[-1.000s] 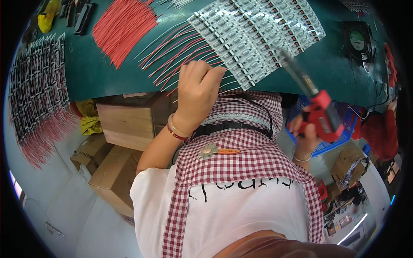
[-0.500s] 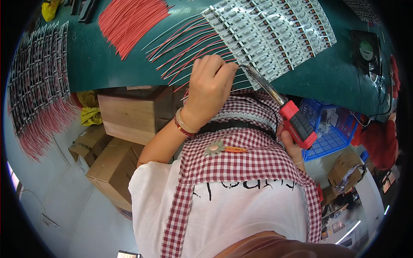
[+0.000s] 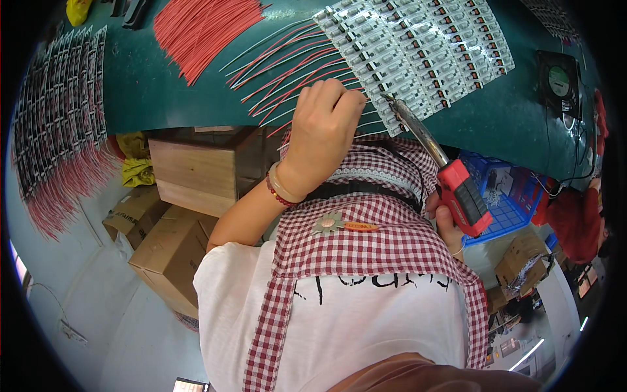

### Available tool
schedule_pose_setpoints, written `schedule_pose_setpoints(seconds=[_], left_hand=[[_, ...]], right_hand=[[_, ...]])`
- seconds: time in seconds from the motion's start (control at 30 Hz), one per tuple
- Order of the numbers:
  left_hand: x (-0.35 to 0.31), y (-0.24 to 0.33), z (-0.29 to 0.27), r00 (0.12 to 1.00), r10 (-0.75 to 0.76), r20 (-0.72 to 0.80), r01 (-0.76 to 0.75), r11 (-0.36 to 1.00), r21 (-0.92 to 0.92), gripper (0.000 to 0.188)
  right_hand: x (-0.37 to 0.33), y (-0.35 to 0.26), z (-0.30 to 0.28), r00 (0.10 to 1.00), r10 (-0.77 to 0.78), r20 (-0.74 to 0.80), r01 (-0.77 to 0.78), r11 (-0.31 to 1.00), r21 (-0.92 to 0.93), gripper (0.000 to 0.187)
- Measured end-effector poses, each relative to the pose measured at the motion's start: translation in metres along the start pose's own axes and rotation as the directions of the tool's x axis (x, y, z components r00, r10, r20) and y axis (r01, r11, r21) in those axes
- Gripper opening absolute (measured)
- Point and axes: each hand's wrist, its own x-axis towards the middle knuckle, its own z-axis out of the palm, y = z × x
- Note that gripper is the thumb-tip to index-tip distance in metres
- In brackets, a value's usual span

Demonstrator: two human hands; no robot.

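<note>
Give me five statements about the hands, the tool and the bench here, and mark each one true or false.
1. The right hand holds a soldering iron by its red handle. True.
2. The iron's tip points at the loose bundle of red wires. False: it points at the near edge of the sheet of small circuit boards, beside the left hand.
3. The left hand rests at the bench edge, over the ends of the red and white wires. True.
4. The bench top is bare wood. False: it is covered in green.
5. The left wrist is bare. False: it wears a red beaded bracelet and a pale bangle.
</note>
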Motion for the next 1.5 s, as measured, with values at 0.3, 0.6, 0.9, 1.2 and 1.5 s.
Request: schedule_pose_setpoints(seconds=[0.3,0.6,0.9,1.2,1.5], left_hand=[[0.000,0.012,-0.003,0.999,0.017,0.036,-0.018,0.999,0.029,0.015],[0.003,0.012,0.000,0.997,0.027,0.073,-0.029,0.999,0.028,0.016],[0.001,0.009,0.000,0.993,0.072,0.092,-0.075,0.997,0.036,0.016],[0.006,0.008,-0.003,0.990,0.070,0.125,-0.072,0.997,0.006,0.015],[0.007,0.007,-0.002,0.991,0.077,0.109,-0.077,0.997,-0.005,0.017]], right_hand=[[-0.008,0.002,0.000,0.994,0.109,0.016,-0.110,0.967,0.232,0.025],[-0.016,0.010,0.005,1.000,0.007,-0.009,-0.008,0.997,-0.081,0.020],[-0.014,0.012,0.000,0.997,0.002,0.079,0.009,0.991,-0.137,0.019],[-0.013,-0.005,-0.004,0.997,0.037,0.066,-0.018,0.963,-0.267,0.021],[-0.007,-0.013,0.000,0.996,0.028,0.081,-0.013,0.985,-0.174,0.023]])
